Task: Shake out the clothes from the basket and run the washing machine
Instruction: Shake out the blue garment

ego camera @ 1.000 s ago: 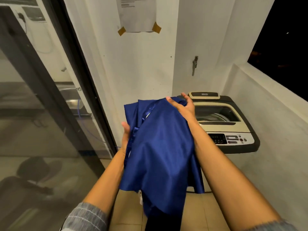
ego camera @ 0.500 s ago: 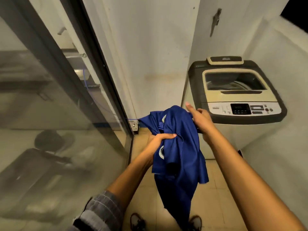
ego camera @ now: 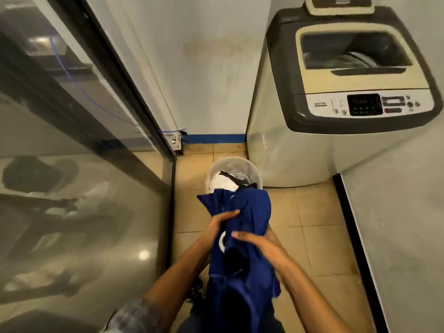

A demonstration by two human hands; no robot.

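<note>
Tiled corner by the washer [ego camera: 346, 92], lid shut.
Both hands, left [ego camera: 219, 224] and right [ego camera: 260, 248], grip the blue shirt [ego camera: 242, 260] bunched just before the basket [ego camera: 231, 164], which still holds clothes; loading and starting remain.

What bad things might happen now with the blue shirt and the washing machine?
1. The blue garment is bunched between the left hand and right hand; loaded like that, it may go in crumpled rather than shaken out.
2. Its lower end hangs toward the tiled floor and might drag and pick up dirt.
3. The washing machine lid looks shut, and both hands are busy, so opening it could be awkward.
</note>
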